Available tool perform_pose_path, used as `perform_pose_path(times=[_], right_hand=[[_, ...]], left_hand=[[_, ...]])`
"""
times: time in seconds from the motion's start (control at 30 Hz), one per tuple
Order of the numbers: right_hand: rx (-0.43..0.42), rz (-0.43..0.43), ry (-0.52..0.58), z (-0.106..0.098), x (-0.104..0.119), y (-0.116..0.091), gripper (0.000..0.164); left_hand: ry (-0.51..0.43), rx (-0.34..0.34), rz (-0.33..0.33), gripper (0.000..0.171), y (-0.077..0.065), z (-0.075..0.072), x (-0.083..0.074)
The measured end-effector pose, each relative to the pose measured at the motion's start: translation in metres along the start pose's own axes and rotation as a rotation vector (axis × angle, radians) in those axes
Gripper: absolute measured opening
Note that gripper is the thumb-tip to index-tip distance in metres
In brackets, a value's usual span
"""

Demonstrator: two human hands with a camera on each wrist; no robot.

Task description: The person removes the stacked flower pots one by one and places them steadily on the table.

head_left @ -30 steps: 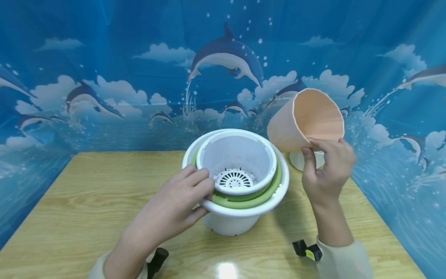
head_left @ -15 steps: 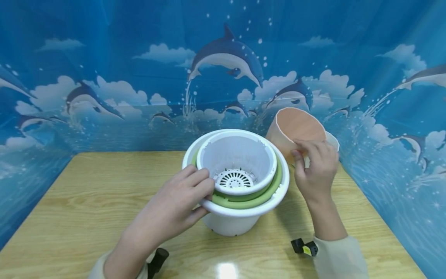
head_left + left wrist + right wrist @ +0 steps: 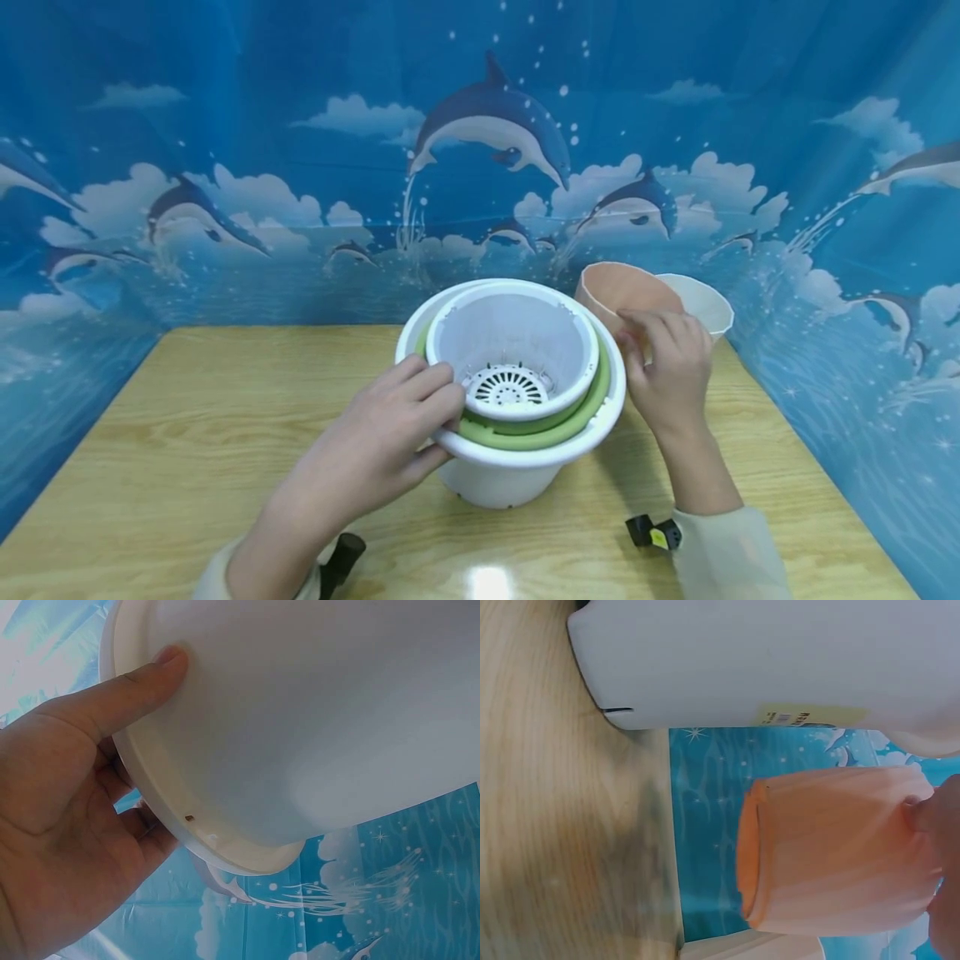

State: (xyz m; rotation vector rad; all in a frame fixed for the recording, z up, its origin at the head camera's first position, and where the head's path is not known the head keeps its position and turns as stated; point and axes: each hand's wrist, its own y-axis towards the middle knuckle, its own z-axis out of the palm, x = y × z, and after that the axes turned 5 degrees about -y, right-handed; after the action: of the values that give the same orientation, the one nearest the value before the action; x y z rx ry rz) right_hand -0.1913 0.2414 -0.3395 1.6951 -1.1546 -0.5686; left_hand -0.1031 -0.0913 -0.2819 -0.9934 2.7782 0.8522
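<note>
Three flower pots stand nested on the table: a large white pot [image 3: 498,483], a green pot [image 3: 525,438] inside it, and a smaller white pot [image 3: 517,325] with a slotted bottom innermost. My left hand [image 3: 390,421] grips the large pot's near-left rim, thumb pressed on its outer wall in the left wrist view. A peach flower pot [image 3: 840,855] hangs low behind the stack's right side, its mouth up and tilted. My right hand [image 3: 671,367] pinches its near rim between thumb and fingers. Right beside it is a cream pot [image 3: 701,302], partly hidden by the peach pot and my hand.
The wooden table [image 3: 225,400] backs onto a blue dolphin curtain [image 3: 300,167], which also hangs along both sides. A yellow label [image 3: 810,715] is stuck on the large white pot's side, facing the right wrist camera.
My right hand has lowered the peach pot and brought it left, closer to the stack, tipping it more upright. More of the cream pot shows now. The left hand has stayed on the rim.
</note>
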Motion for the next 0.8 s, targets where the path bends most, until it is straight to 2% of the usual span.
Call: perform_pose_path(times=[0.53, 0.8], right_hand=[[0.200, -0.057, -0.051, 0.009, -0.007, -0.011, 0.012], [0.216, -0.076, -0.062, 0.012, -0.008, -0.014, 0.010]], left_hand=[[-0.012, 0.013, -0.016, 0.038, 0.000, 0.000, 0.000], [-0.014, 0.014, -0.015, 0.038, 0.000, 0.000, 0.000]])
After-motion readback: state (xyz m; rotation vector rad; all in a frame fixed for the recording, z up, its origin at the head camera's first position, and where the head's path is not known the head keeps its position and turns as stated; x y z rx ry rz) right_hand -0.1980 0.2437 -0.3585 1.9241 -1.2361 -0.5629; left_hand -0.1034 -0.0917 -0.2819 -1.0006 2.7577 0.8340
